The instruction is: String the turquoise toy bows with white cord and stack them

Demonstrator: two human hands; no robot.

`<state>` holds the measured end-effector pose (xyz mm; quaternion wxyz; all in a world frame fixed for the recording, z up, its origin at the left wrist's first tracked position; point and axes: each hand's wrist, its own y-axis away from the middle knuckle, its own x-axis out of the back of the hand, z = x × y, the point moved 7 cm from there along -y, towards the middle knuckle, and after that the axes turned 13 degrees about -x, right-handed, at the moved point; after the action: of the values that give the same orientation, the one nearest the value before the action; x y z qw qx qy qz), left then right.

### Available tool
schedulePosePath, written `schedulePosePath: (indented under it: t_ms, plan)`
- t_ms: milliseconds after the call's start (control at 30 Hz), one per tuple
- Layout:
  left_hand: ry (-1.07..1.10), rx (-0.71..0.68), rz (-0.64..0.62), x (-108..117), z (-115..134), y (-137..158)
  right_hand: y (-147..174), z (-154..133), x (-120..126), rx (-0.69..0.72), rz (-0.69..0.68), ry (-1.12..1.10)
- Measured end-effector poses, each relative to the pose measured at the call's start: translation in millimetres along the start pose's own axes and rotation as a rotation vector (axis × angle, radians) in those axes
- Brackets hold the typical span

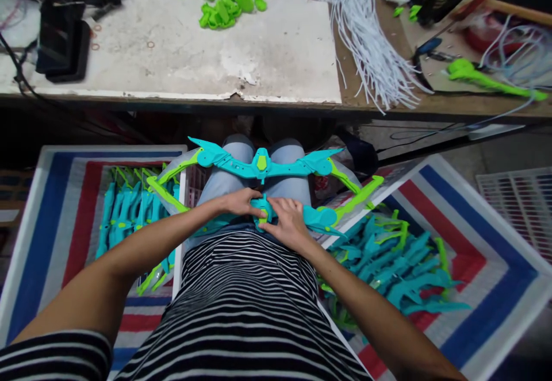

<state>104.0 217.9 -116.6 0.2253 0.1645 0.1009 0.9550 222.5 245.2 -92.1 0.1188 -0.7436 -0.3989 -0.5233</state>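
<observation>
Two teal-and-lime toy bows lie across my lap. The far toy bow rests over my knees, its lime limbs angling back towards me, with neither hand on it. Close to my waist is the near toy bow, partly hidden by my hands and forearms. My left hand grips the left side of its middle piece, thumb on the lime centre. From the other side my right hand holds the same middle piece, fingers curled and thumb pressed near the lime part. Some fingertips are hidden.
Lined bins with more toy bows stand at my left and right. On the workbench ahead are lime plastic parts, a bundle of white cords, a black device and a lime limb piece.
</observation>
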Motion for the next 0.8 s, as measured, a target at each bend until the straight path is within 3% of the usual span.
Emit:
schedulePosePath:
  t_ms: [200, 433, 533, 700, 800]
  plan:
    - [0.010, -0.022, 0.001, -2, 3, -1, -5, 3, -2, 0.028, -0.052, -0.008]
    - [-0.112, 0.144, -0.004, -1, -1, -5, -11, -4, -2, -0.050, -0.059, 0.023]
    - [-0.124, 0.146, 0.020, -4, 9, -1, -6, -6, 2, -0.038, -0.077, 0.048]
    - [-0.439, 0.126, 0.074, -19, 48, 26, 12, -14, 24, 0.130, -0.075, 0.082]
    - [-0.723, 0.031, 0.224, -23, 69, 44, 19, -24, 46, 0.206, 0.055, 0.067]
